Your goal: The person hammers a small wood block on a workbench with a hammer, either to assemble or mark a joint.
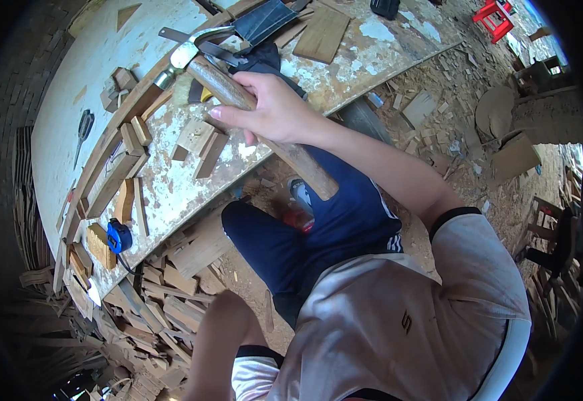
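Note:
My right hand [265, 107] is closed round the wooden handle of a claw hammer [305, 170]. The metal hammer head is at the upper left of the hand, above the workbench [231, 150], and the handle's end hangs over my thigh. Under and beside the head lie a flat metal tool [171, 33], a brush with pale bristles [183, 89] and dark cloth [265, 60]. Small wood blocks [211, 155] lie below the hand on the bench. My left arm bends down at the bottom, and its hand is outside the view.
A long curved wooden strip [107, 144] crosses the bench, with blocks along it. Also there are a blue tape measure [119, 235], dark scissors [83, 130] and a flat board [321, 35]. Wood scraps [171, 307] cover the floor; a red stool [494, 20] stands far right.

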The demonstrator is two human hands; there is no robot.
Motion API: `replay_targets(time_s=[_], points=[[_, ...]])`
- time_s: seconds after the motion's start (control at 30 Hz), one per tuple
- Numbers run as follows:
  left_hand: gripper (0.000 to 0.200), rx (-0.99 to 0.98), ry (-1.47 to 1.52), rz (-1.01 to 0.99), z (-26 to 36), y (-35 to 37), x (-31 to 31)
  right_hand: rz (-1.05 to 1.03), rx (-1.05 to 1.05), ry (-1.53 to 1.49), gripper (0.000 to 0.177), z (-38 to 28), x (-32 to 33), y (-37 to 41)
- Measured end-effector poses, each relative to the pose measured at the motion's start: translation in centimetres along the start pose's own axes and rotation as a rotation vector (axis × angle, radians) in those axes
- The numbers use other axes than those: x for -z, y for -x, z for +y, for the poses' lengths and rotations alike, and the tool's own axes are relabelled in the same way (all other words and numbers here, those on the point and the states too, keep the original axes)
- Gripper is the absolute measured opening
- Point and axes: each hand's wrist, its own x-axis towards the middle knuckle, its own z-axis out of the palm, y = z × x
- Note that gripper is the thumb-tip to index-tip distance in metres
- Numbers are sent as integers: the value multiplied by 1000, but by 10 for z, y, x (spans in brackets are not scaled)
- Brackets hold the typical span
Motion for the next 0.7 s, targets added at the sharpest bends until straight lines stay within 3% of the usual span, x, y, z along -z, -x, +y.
replay_targets(time_s=[0.1, 0.17, 0.23, 0.3, 0.37, 0.4, 0.47, 0.5, 0.53, 0.6, 0.7], points=[[55, 102, -209, 154, -28, 18, 35, 24, 36, -103, 37, 3, 1, -3], [55, 253, -416, 53, -60, 36, 40, 32, 76, -196, 32, 6, 0, -2], [59, 268, -439, -347, -99, 52, 29, 67, 155, -219, 29, 9, -1, 0], [105, 307, -406, -547, -139, 71, 19, 85, 236, -268, 28, 12, -1, 4], [118, 295, -477, -647, -148, 85, 7, 122, 282, -288, 29, 3, -3, 13], [114, 322, -420, -615, -150, 90, 2, 139, 331, -275, 31, -2, -2, 17], [108, 556, -351, -585, -151, 98, -3, 181, 397, -238, 33, -23, -2, 27], [106, 442, -384, -568, -156, 101, -1, 218, 428, -154, 35, -30, 0, 29], [104, 332, -419, -548, -161, 103, 1, 159, 376, -146, 32, -46, 5, 34], [106, 412, -353, -461, -159, 105, 4, 28, 149, -120, 31, -59, 21, 44], [106, 532, -182, -318, -155, 104, 13, -19, 131, -43, 28, -46, 33, 61]])
